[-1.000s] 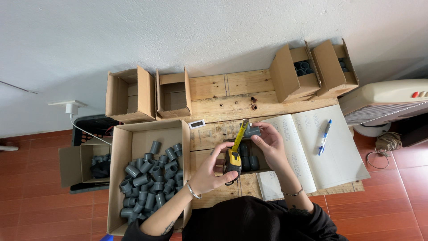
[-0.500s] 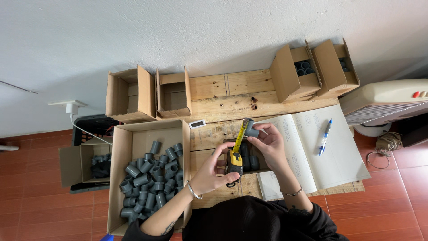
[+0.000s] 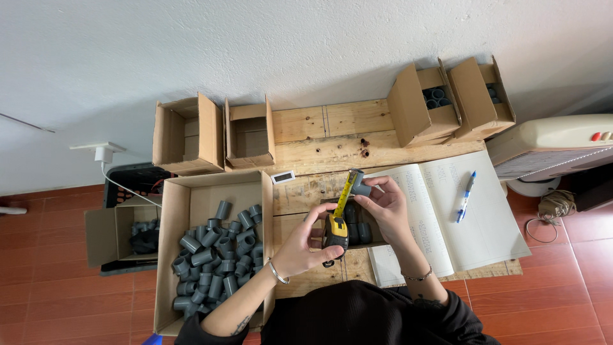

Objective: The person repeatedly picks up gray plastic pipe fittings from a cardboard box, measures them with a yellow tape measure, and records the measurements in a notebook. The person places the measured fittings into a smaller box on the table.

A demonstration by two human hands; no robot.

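Tape measure (image 3: 336, 229) still against pipe fitting (image 3: 359, 185).

Box of pipe fittings (image 3: 214, 252) left of the table (image 3: 319, 137) — open notebook (image 3: 447, 214) right, pen (image 3: 465, 196) on it.

Even, soft daylight; sharp overhead view with mild wide-angle bending at the edges.

Illumination is bright and diffuse across the white wall (image 3: 306, 45) and the wooden surface (image 3: 332, 137), with no visible lamp and no hard glare. Shadows are short and soft: a faint band lies under the upright cardboard boxes (image 3: 214, 134), and the interiors of those boxes read darker. The open notebook (image 3: 447, 211) is the brightest area but retains its ruled lines. Focus holds from centre to border. Straight lines bow slightly near the frame corners. No motion blur shows on either hand.
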